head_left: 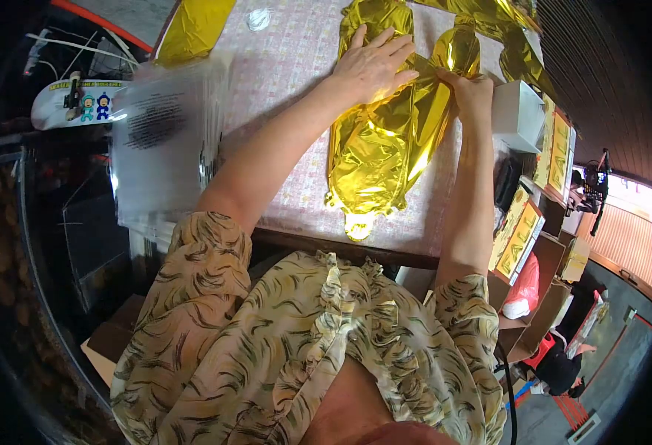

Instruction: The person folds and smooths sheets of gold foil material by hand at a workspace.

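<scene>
A flat, shiny gold foil balloon (pixel 370 159) lies lengthwise on the patterned table cover, its small rounded tab pointing toward me. My left hand (pixel 374 65) presses down on its upper part with the fingers spread. On the right, my right hand (pixel 468 93) is closed, thumb and fingers pinching the edge of a folded gold section (pixel 456 52) beside the main body. Creases run across the foil below my left hand. More gold foil (pixel 515 55) lies along the far right of the table.
Clear plastic sleeves (pixel 159 141) are stacked at the table's left edge, near gold foil (pixel 196 26) and a small white round object (pixel 259 19). A white box (pixel 517 107) and printed boxes (pixel 517 233) line the right side. A skateboard (pixel 74 104) is at left.
</scene>
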